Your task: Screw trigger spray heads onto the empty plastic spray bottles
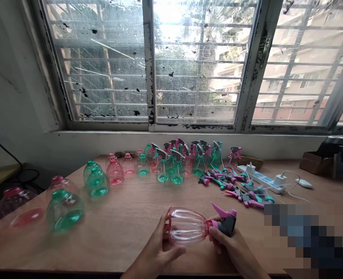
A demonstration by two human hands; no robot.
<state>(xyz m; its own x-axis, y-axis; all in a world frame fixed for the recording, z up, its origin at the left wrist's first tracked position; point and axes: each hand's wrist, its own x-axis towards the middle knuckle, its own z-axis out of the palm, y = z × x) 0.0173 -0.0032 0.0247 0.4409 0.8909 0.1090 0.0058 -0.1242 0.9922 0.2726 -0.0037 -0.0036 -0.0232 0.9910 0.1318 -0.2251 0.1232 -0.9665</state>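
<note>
A clear pink spray bottle (187, 226) lies sideways in the air above the table's front part, its base to the left. My left hand (162, 244) is wrapped round the base end, thumb below and fingers behind. At the neck, my right hand (225, 242) grips the collar of the pink and black spray head (225, 220), thumb in front. The head sits on the bottle's neck; whether it is fully screwed down I cannot tell. Beyond my right hand lies a pile of loose spray heads (241, 190) in pink, teal and dark grey.
Open-necked green bottles (65, 213) and pink bottles (115, 172) stand at the left. Several bottles with spray heads (177, 166) stand at the back middle. A power strip (261, 180), a white mouse (304, 183) and a cardboard box (317, 162) are at the right.
</note>
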